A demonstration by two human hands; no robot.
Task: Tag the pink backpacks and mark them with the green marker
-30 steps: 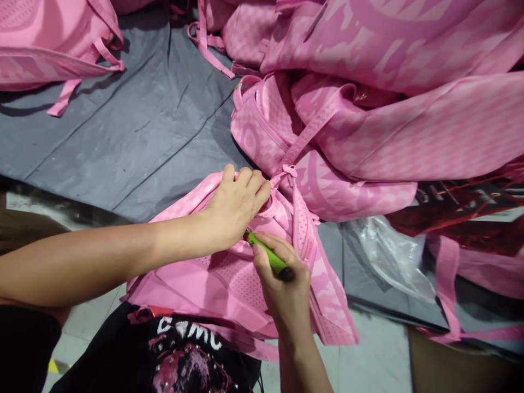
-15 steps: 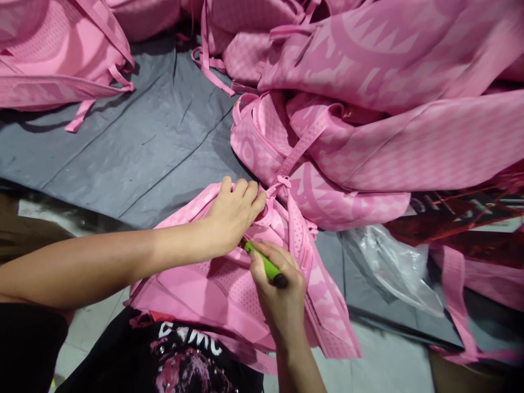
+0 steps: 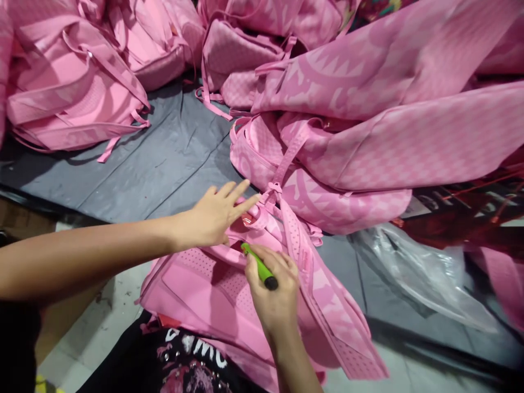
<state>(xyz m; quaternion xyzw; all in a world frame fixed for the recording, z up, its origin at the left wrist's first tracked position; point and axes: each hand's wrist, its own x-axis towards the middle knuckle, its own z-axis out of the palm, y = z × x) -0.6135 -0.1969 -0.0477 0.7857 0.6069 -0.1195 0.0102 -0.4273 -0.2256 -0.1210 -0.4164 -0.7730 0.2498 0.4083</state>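
The slim, bright green, black-ended tool [image 3: 258, 265] could be slipping and nicking either the pink patterned fabric backpack [image 3: 186, 292] or the left hand [image 3: 210, 216], because that soft fabric is creasing and those spread fingers are resting just beside the tip, whose shape I'm not making out. The right hand [image 3: 272, 286] is pinching the tool. Sagging over the near edge of the grey, sheet-covered tabletop [image 3: 164, 169], the backpack is lying with its padded back up, looking rumpled, dotted with perforations, camouflage showing along one side.
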